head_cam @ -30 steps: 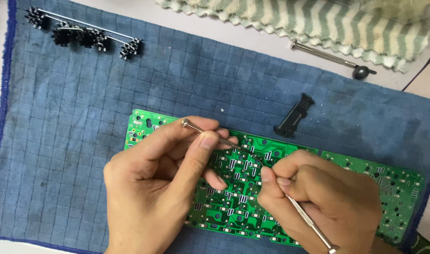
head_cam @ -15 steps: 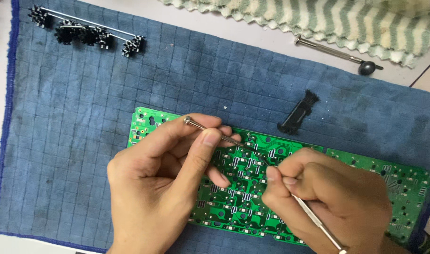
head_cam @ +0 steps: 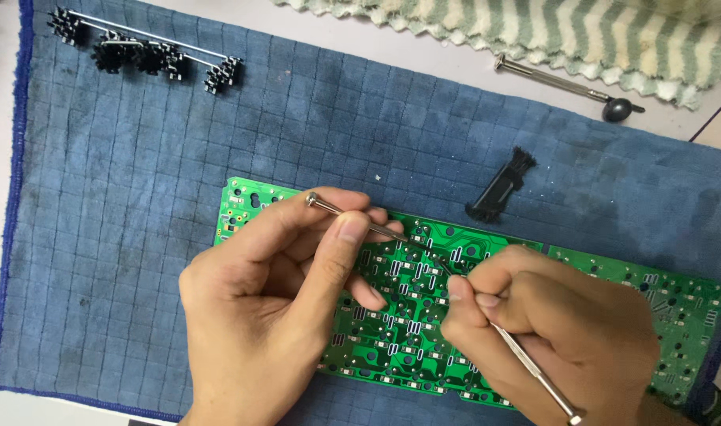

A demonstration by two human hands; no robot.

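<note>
The green board lies flat on the blue cloth, long axis running from upper left down to lower right, its solder side up with rows of small dark parts. My left hand rests on the board's left half; its fingers are pinched on a thin metal tool, whose tip meets the board near its upper middle. My right hand covers the middle right of the board; its fingers are closed on a second metal tool, the shaft running out toward the lower right, the tip down among the parts close to the first tool's tip. Just beyond the board's upper edge a small black clip lies on the cloth. At the cloth's far left corner sits a wire rod with black pieces. Off the cloth, on the pale surface, a screwdriver lies next to a striped green-and-cream towel.
</note>
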